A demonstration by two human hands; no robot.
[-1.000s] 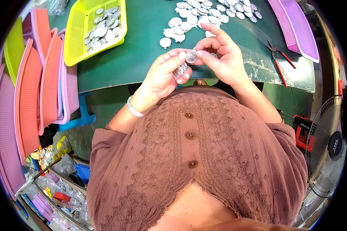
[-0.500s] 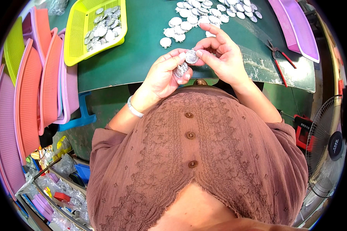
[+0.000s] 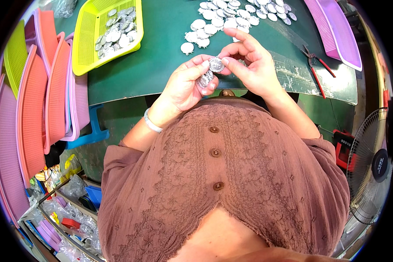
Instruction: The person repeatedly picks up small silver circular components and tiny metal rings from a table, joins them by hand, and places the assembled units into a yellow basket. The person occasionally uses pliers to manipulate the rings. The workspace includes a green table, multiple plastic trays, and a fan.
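Note:
Both hands meet over the near edge of the green table. My left hand [image 3: 183,83] is closed around silvery round medallions; one medallion [image 3: 205,79] rests against its palm and curled fingers. A second medallion [image 3: 216,65] sits upright between the left thumb and forefinger, with an embossed face. My right hand [image 3: 253,63] pinches at that second medallion's right edge with thumb and forefinger, its other fingers raised and spread. Whether a small ring is between those fingertips is too small to tell. Just beyond the hands lies a loose pile of similar medallions [image 3: 210,29].
A yellow-green basket [image 3: 81,56] with more medallions stands at the table's left. On the right lie red-handled pliers [image 3: 312,61] beside a purple basket [image 3: 329,30]. Stacked coral and purple baskets [image 3: 32,113] line the left side. A fan [image 3: 367,166] stands at lower right.
Very little differs. The upper medallion has shifted slightly left and tilted a touch, and the right hand's fingers have moved slightly with it.

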